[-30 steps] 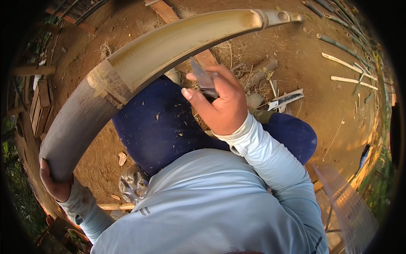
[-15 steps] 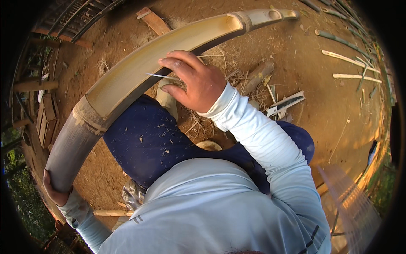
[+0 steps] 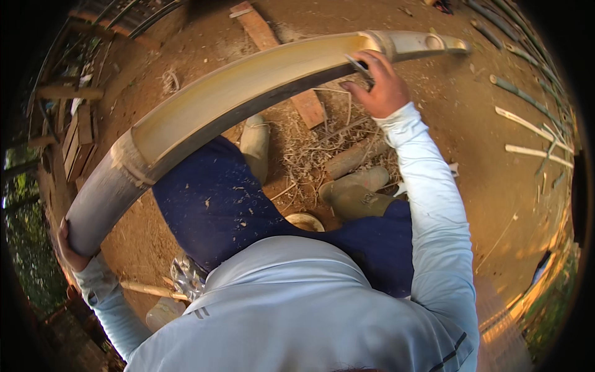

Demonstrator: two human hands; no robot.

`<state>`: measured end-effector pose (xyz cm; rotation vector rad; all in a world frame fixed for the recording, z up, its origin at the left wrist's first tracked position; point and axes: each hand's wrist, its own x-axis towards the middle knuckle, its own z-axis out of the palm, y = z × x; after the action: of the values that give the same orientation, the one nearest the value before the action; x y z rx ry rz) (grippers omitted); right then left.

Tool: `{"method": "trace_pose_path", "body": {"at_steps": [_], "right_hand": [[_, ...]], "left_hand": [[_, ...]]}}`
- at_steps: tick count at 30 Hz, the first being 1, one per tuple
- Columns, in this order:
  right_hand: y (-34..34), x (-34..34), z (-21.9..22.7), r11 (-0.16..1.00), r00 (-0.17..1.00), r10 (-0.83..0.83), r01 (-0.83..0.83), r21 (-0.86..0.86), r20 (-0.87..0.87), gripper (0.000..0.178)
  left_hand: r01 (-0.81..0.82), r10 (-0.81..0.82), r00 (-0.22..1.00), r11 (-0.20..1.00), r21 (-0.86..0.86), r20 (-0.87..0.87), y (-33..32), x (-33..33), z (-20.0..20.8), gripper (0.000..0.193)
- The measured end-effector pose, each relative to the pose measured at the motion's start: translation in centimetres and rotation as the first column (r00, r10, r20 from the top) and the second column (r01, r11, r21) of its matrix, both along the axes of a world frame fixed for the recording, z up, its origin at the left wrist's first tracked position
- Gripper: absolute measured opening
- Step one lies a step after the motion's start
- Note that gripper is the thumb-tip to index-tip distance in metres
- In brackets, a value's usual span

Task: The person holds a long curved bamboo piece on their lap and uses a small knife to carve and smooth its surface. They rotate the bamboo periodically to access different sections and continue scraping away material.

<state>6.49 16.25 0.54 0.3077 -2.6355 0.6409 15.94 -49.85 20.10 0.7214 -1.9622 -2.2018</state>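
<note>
A long bamboo pole lies slanting across my left thigh, its upper side cut away to show a pale hollow. Around its closed, grey near end at the left, my left hand is wrapped. Near the far node, at the near edge of the pole's opening, my right hand pinches a slim, pointed grey blade. Its grip end is hidden within the fingers. I cannot tell whether the point touches the bamboo.
Shavings and a cut log piece lie between my boots. A reddish plank passes under the pole. Green poles and pale split strips lie at right. Wooden boards stand at left.
My right hand has moved right and away along the pole with the blade, from mid-trough to the far node. The left hand keeps its hold; the view has shifted slightly.
</note>
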Motion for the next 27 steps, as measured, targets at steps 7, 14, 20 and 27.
{"method": "trace_pose_path", "body": {"at_steps": [7,14,20,27], "right_hand": [[0.9,-0.7,0.3,0.998,0.999,0.034,-0.033,-0.047,0.008,0.059],[-0.1,-1.3,1.0,0.994,0.999,-0.038,0.041,-0.101,0.035,0.051],[-0.8,-0.4,2.2,0.992,0.999,-0.027,0.03,-0.124,0.026,0.047],[-5.3,1.6,3.5,0.985,0.999,0.024,-0.02,-0.172,0.025,0.045]], "left_hand": [[-0.055,0.054,0.996,0.998,-0.013,-0.078,4.3,0.1,0.0,0.037],[0.083,-0.084,0.996,0.995,-0.051,-0.016,7.4,0.5,0.9,0.047],[0.322,-0.338,0.941,0.891,-0.321,0.007,7.3,0.7,3.8,0.055],[0.305,-0.3,0.95,0.847,-0.435,0.081,2.1,2.5,7.2,0.053]]}}
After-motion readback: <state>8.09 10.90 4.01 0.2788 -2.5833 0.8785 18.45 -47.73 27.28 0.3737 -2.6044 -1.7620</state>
